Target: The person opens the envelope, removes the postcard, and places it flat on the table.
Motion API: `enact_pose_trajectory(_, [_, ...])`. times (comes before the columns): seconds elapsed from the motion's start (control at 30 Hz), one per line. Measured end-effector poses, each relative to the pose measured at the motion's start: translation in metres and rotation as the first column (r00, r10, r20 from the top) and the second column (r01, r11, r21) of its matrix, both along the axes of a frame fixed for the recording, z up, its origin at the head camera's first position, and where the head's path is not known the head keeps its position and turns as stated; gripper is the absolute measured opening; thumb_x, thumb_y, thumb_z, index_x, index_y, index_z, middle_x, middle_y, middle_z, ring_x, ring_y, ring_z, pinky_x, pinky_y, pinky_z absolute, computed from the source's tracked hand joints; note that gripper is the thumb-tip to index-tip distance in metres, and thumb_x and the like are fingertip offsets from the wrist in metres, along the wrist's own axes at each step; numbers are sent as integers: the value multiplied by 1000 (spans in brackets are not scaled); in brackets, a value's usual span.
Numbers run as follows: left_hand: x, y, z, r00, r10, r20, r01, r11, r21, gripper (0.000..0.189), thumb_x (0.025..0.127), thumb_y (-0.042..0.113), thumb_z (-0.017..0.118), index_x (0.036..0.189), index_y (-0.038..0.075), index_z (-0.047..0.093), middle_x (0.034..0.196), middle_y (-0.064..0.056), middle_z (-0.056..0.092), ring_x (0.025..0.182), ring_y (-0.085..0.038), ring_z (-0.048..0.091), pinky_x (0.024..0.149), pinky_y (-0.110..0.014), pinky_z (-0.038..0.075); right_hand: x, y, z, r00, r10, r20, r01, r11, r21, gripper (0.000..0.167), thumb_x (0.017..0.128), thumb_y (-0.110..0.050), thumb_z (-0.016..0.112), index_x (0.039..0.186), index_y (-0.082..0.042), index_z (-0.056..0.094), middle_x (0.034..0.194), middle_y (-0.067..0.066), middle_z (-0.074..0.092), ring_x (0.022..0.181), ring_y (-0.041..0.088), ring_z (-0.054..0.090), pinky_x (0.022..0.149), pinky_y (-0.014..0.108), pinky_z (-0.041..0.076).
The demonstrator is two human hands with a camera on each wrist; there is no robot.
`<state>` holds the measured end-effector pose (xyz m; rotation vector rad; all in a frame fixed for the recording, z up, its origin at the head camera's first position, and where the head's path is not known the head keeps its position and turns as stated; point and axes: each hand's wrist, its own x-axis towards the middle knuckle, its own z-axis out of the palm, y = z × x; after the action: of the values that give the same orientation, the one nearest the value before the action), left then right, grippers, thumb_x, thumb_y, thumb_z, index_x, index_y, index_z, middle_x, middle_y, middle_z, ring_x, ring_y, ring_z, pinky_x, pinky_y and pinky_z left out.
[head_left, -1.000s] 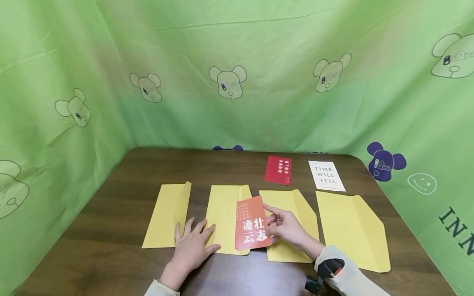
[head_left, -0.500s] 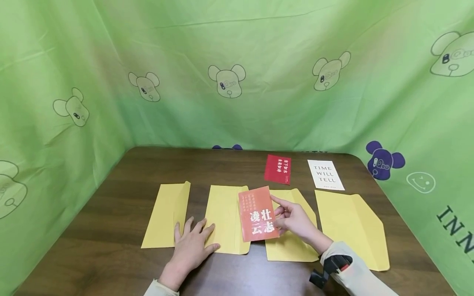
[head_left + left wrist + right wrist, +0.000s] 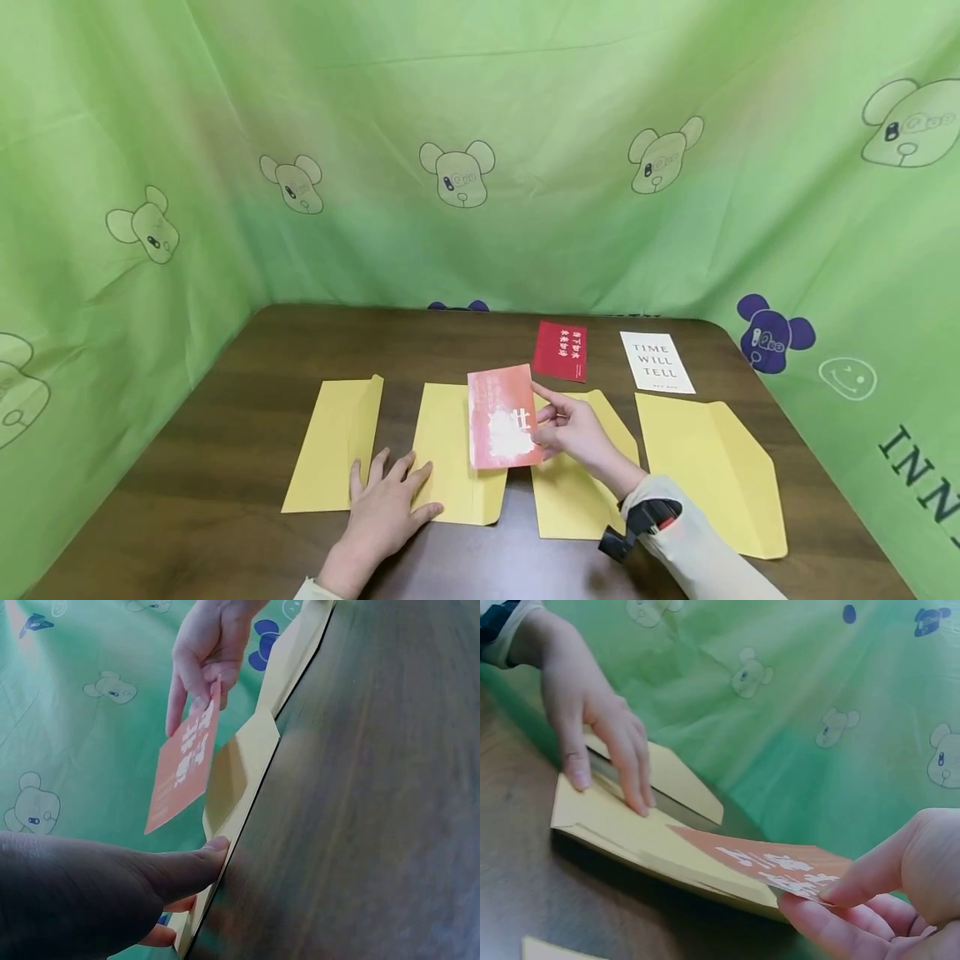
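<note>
Between thumb and fingers my right hand (image 3: 581, 433) pinches an orange-red card (image 3: 491, 396) by its right edge. White Chinese characters are printed on the card, and glare washes out part of them in the head view. The card is raised and overlaps the second yellow envelope (image 3: 442, 417) from the left. With fingers spread, my left hand (image 3: 390, 504) rests on that envelope's lower left part. Its outer fingers reach to the leftmost envelope (image 3: 322, 454). The left wrist view shows the thumb (image 3: 199, 866) pressing near the envelope's edge.
A third envelope (image 3: 570, 504) lies partly under my right hand, and a fourth envelope (image 3: 686, 450) is at the right. Behind them on the brown table (image 3: 240, 400) lie a dark red card (image 3: 551, 350) and a white card (image 3: 656, 362). Green cloth (image 3: 360, 242) hangs around the table.
My right hand has lifted the orange-red card off the second envelope's flap side, first up and right, then slightly back left, tilting it into the glare. My left hand stays in place.
</note>
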<state>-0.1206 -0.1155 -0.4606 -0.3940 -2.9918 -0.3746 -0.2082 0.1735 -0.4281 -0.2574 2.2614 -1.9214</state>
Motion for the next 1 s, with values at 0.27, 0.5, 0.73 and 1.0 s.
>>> enact_pose_trajectory(0.27, [7, -3, -7, 1000, -1, 6, 1, 1000, 25, 57, 85, 53, 69, 130, 19, 67, 137, -10, 57, 132, -46, 39, 103, -74, 18, -18, -15, -8, 998, -47, 33, 50, 995, -88, 76, 78, 16, 62, 149, 3, 40, 90, 12, 58, 65, 13, 60, 53, 32, 57])
enact_pose_trajectory(0.5, [6, -3, -7, 1000, -4, -5, 4, 1000, 31, 56, 85, 53, 70, 129, 19, 67, 136, -10, 58, 131, -46, 41, 102, -75, 19, -43, -28, -6, 990, -128, 63, 134, 984, -119, 73, 79, 20, 63, 147, 5, 42, 86, 8, 61, 66, 12, 63, 52, 32, 58])
enact_pose_trajectory(0.73, [2, -2, -2, 1000, -12, -11, 12, 1000, 27, 56, 85, 53, 69, 130, 20, 67, 137, -10, 57, 132, -45, 40, 103, -74, 18, -67, -37, -1, 972, -203, 117, 222, 957, -187, 65, 82, 19, 63, 144, 6, 47, 87, 7, 61, 64, 11, 66, 56, 29, 58])
enact_pose_trajectory(1.0, [3, -1, -3, 1000, -15, -3, 15, 999, 37, 56, 85, 51, 71, 130, 19, 67, 136, -11, 57, 131, -46, 40, 103, -75, 18, -92, -44, -6, 950, -250, 187, 293, 920, -260, 58, 85, 17, 62, 141, 7, 50, 91, 9, 64, 67, 13, 68, 59, 27, 58])
